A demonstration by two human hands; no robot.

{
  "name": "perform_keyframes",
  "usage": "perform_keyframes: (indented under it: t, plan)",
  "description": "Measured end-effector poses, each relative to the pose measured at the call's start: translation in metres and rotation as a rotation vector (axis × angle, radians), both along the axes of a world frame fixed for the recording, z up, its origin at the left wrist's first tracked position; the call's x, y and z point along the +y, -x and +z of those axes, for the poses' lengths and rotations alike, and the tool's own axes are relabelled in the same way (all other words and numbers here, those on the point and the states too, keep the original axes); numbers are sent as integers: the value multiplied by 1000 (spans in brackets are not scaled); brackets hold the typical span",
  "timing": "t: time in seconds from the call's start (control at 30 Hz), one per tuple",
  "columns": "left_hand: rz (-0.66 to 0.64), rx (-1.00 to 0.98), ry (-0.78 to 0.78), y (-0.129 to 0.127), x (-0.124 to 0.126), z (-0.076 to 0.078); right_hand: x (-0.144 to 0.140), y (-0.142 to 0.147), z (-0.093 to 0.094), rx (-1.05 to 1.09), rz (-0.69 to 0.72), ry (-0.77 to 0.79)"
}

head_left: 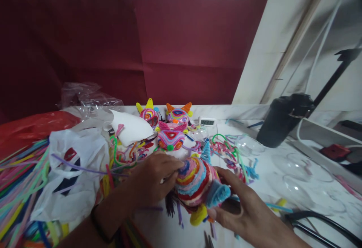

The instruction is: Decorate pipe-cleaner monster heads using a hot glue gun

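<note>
Striped fuzzy toy [195,184] in my right hand [244,210], over the white surface [166,231].
My right hand's fingers grip its right side; my left hand's [155,172] bent fingers touch its left, though I cannot tell if they pinch.

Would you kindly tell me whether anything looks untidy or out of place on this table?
Mainly the fuzzy scraps: they lie strewn beyond the striped figure in a loose, ungathered tangle.
</note>
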State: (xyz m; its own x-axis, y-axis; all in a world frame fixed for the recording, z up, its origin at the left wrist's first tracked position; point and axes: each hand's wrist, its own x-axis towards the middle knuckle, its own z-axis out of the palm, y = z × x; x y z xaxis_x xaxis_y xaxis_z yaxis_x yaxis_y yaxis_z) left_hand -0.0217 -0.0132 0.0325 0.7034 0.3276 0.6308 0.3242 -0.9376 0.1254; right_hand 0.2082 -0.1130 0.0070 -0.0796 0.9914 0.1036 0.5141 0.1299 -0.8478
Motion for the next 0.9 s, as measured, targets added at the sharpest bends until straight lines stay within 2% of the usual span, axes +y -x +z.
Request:
perform_keyframes:
  t: [0.33, 0.5, 0.9]
  plan:
    - [12, 22, 33, -1, -2, 10, 2, -1, -5, -5, 17, 2]
    - [58, 46, 100, 0, -5, 13, 1, 1, -1, 3, 12, -11]
    - [164, 16, 116, -3, -12, 1, 3, 4, 2, -107, -21, -59]
